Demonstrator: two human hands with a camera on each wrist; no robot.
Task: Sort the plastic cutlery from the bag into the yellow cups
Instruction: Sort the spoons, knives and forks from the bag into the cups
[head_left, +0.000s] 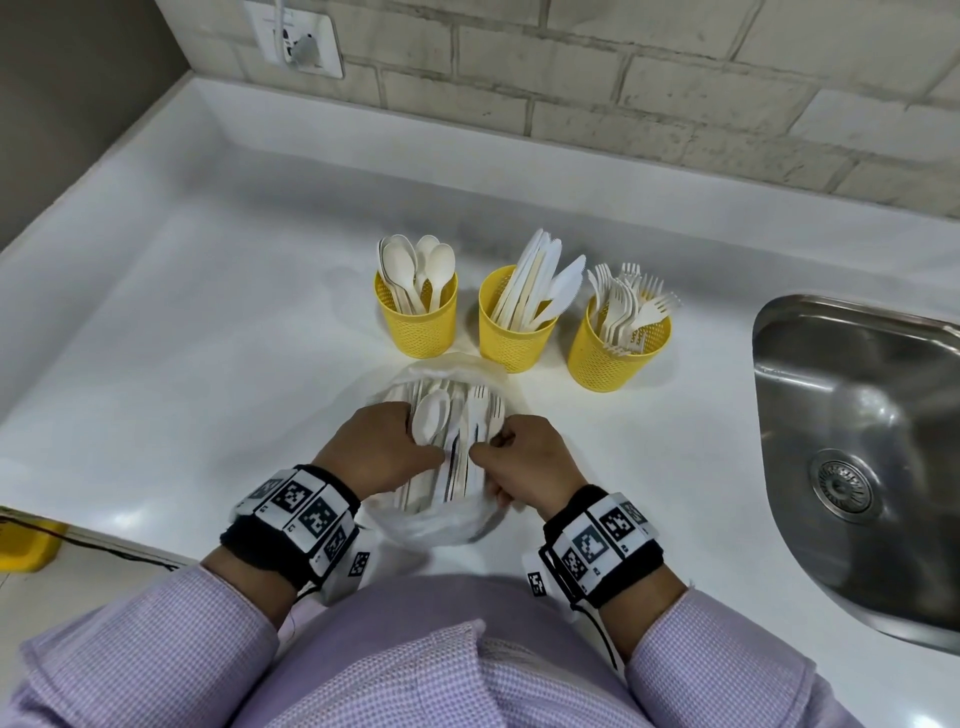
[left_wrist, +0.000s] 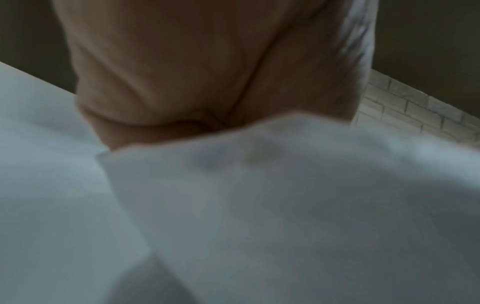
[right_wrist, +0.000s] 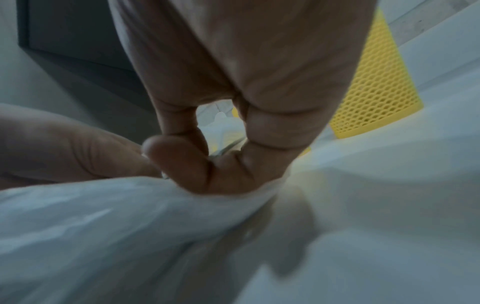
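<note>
Plastic bag of cutlery held between both hands.

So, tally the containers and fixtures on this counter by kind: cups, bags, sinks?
Yellow cups: 3 (spoon cup, knife cup, fork cup)
Plastic bags: 1 (bag, gripped by left hand and right hand)
Sinks: 1 (sink)
Total: 5

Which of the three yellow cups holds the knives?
The middle cup, between the spoon cup on its left and the fork cup nearest the sink; only it shows flat serrated blades.
</note>
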